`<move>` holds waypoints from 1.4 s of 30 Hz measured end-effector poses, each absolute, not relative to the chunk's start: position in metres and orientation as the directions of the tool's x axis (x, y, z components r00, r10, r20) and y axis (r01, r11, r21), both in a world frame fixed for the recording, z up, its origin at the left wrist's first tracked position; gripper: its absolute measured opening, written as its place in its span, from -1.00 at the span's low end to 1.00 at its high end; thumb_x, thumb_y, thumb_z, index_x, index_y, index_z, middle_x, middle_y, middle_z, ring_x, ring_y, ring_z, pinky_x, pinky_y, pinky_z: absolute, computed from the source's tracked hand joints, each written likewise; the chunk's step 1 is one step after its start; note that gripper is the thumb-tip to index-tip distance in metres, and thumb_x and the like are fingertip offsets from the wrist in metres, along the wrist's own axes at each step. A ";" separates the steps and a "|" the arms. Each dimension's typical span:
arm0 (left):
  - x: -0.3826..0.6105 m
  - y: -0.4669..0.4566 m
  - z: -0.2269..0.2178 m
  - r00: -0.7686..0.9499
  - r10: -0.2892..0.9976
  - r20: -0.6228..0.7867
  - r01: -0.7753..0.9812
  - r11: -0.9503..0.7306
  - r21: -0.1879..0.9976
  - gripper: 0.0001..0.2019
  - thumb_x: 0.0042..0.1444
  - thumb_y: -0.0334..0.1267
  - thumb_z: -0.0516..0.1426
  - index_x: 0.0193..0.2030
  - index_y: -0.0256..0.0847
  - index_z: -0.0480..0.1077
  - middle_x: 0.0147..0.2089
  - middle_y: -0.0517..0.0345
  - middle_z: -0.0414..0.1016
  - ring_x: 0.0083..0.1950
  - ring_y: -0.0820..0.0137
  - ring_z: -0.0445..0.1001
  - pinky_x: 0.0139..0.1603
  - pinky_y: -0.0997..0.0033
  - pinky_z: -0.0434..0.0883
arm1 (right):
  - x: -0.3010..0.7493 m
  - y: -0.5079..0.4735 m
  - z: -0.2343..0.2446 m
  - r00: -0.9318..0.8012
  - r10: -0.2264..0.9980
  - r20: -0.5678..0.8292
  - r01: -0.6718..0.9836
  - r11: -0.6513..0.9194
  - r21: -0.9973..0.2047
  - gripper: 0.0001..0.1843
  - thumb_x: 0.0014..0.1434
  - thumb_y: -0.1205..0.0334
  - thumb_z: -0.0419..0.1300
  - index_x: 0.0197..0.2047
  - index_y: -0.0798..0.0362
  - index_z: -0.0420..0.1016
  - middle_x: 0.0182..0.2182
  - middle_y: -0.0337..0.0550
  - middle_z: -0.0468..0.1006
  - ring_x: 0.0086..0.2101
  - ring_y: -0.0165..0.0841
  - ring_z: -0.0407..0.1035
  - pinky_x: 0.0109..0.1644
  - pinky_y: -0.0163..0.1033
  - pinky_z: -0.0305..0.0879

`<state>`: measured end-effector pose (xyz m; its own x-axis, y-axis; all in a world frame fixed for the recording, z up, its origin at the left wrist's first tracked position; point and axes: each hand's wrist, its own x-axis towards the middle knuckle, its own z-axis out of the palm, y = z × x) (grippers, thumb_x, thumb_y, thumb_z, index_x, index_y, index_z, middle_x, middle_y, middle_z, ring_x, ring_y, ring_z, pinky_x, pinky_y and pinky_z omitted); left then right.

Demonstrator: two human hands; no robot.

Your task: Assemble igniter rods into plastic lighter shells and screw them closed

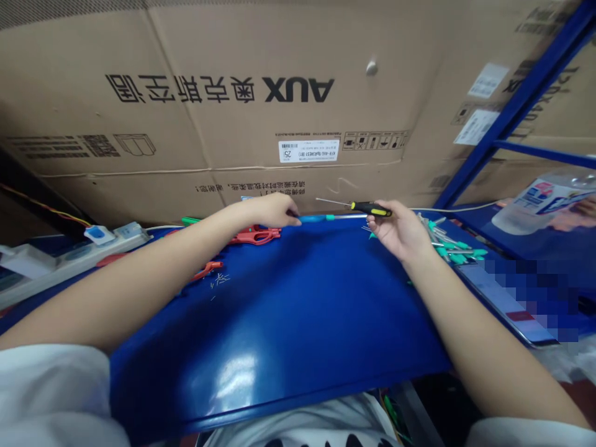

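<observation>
My left hand [278,210] is at the back of the blue table, its fingers pinched at the blue end of a thin rod [319,218]. That rod has a green collar and a silver shaft running toward my right hand [398,230]. My right hand is closed around a black and yellow screwdriver [372,209], its blade pointing left. The shaft's far end meets my right fingertips; whether they grip it I cannot tell. Red plastic parts [256,234] lie below my left wrist. Beside my right wrist is a pile of silver rods with green ends [454,245].
Small thin pins [220,279] lie on the blue tabletop [316,310]. A white power strip [74,257] runs along the left. A phone [507,304] lies at the right, with a plastic bottle [535,202] beyond. Large cardboard [209,136] stands behind, and a blue metal frame [507,118] rises at right.
</observation>
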<state>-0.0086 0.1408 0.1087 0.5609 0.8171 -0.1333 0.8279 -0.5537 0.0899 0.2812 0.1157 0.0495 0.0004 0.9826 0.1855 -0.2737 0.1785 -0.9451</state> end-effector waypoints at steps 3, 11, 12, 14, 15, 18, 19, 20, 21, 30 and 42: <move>-0.011 0.163 0.104 0.547 0.833 -0.084 0.837 -0.545 0.047 -0.64 0.27 -0.12 0.09 0.06 -0.25 0.55 -0.07 -0.03 0.62 -0.12 0.25 0.55 -0.10 0.37 0.40 | 0.277 0.111 0.049 -0.003 0.988 0.154 -0.307 0.146 -0.941 -0.83 0.10 0.27 0.29 -0.38 -0.02 0.34 -0.46 -0.24 0.46 -0.45 -0.40 0.41 -0.33 -0.24 0.55; -0.013 0.187 0.058 0.570 0.821 -0.005 0.821 -0.570 -0.026 -0.70 0.31 -0.23 0.15 0.12 -0.26 0.48 0.11 -0.07 0.49 0.11 0.22 0.49 0.16 0.29 0.40 | 0.273 0.097 0.060 -0.202 0.978 -0.047 -0.228 -0.094 -0.969 -0.62 -0.18 0.49 0.27 -0.30 -0.03 0.27 -0.28 -0.22 0.55 -0.42 -0.43 0.42 -0.36 -0.29 0.46; -0.014 0.188 0.053 0.562 0.827 0.001 0.827 -0.562 -0.031 -0.69 0.32 -0.21 0.15 0.14 -0.26 0.45 0.12 -0.06 0.47 0.11 0.21 0.48 0.15 0.22 0.43 | 0.273 0.098 0.059 -0.201 0.978 -0.055 -0.133 -0.083 -0.988 -0.62 -0.15 0.47 0.25 -0.28 -0.04 0.24 -0.29 -0.23 0.53 -0.44 -0.43 0.40 -0.38 -0.29 0.44; -0.016 0.189 0.046 0.541 0.841 0.000 0.840 -0.540 -0.041 -0.66 0.33 -0.16 0.16 0.17 -0.25 0.39 0.15 -0.06 0.44 0.09 0.21 0.49 0.08 0.09 0.50 | 0.274 0.099 0.058 -0.182 0.982 -0.047 0.139 -0.022 -0.990 -0.65 -0.04 0.39 0.20 -0.22 -0.07 0.18 -0.32 -0.25 0.50 -0.46 -0.43 0.38 -0.39 -0.28 0.40; -0.017 0.189 0.044 0.527 0.850 -0.003 0.849 -0.527 -0.045 -0.65 0.33 -0.15 0.16 0.17 -0.25 0.37 0.16 -0.06 0.43 0.08 0.21 0.49 0.06 0.06 0.51 | 0.275 0.100 0.056 -0.173 0.984 -0.036 0.283 0.015 -0.959 -0.69 0.02 0.36 0.16 -0.19 -0.08 0.15 -0.34 -0.25 0.48 -0.46 -0.41 0.37 -0.39 -0.26 0.39; -0.020 0.186 0.040 0.480 0.877 -0.012 0.876 -0.480 -0.051 -0.65 0.34 -0.15 0.16 0.18 -0.25 0.36 0.16 -0.06 0.42 0.07 0.21 0.49 0.05 0.06 0.52 | 0.281 0.103 0.051 -0.175 0.983 -0.061 0.597 0.057 -0.800 -0.75 0.11 0.33 0.09 -0.15 -0.08 0.15 -0.38 -0.23 0.46 -0.47 -0.37 0.35 -0.40 -0.23 0.33; -0.022 0.185 0.041 0.466 0.885 -0.010 0.883 -0.466 -0.051 -0.65 0.33 -0.15 0.16 0.18 -0.24 0.37 0.16 -0.06 0.42 0.07 0.21 0.49 0.05 0.06 0.52 | 0.285 0.104 0.049 -0.177 0.981 -0.075 0.661 0.062 -0.748 -0.75 0.10 0.36 0.10 -0.16 -0.07 0.18 -0.39 -0.22 0.45 -0.48 -0.35 0.34 -0.40 -0.23 0.29; -0.024 0.183 0.043 0.452 0.892 -0.005 0.891 -0.452 -0.049 -0.66 0.33 -0.15 0.17 0.17 -0.24 0.38 0.15 -0.05 0.44 0.07 0.22 0.50 0.05 0.08 0.52 | 0.289 0.105 0.047 -0.177 0.981 -0.081 0.722 0.073 -0.688 -0.75 0.07 0.38 0.12 -0.18 -0.05 0.21 -0.41 -0.22 0.43 -0.48 -0.35 0.31 -0.40 -0.24 0.24; -0.026 0.182 0.047 0.440 0.898 0.003 0.897 -0.440 -0.045 -0.67 0.33 -0.14 0.16 0.15 -0.24 0.39 0.14 -0.04 0.45 0.06 0.22 0.50 0.05 0.09 0.52 | 0.294 0.107 0.046 -0.174 0.981 -0.082 0.773 0.084 -0.629 -0.74 0.04 0.41 0.14 -0.20 -0.04 0.25 -0.42 -0.22 0.41 -0.48 -0.35 0.29 -0.39 -0.24 0.19; -0.071 0.159 0.073 0.141 0.979 0.148 0.990 -0.137 -0.033 -0.59 0.26 0.08 0.06 -0.27 -0.19 0.57 -0.25 -0.04 0.61 -0.12 0.17 0.56 -0.17 0.34 0.42 | 0.328 0.105 0.048 -0.214 0.935 -0.282 0.940 0.119 -0.320 -0.66 -0.09 0.53 0.18 -0.24 -0.01 0.40 -0.48 -0.26 0.44 -0.55 -0.41 0.26 -0.46 -0.28 0.08; -0.089 0.160 0.067 0.136 0.990 0.034 0.989 -0.134 -0.065 -0.72 0.19 -0.01 0.19 -0.13 -0.12 0.59 -0.06 -0.01 0.62 -0.03 0.18 0.55 -0.14 0.39 0.42 | 0.307 0.099 0.062 -0.149 0.988 0.048 0.968 0.156 -0.197 -0.82 0.14 0.32 0.22 -0.23 -0.01 0.66 -0.35 -0.03 0.62 -0.35 -0.18 0.44 -0.32 -0.17 0.20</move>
<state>-0.0886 0.1599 0.0669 0.1364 0.9901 0.0341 0.9888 -0.1340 -0.0653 0.3074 0.0992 0.0623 -0.1493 0.9876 0.0482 0.9678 0.1559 -0.1974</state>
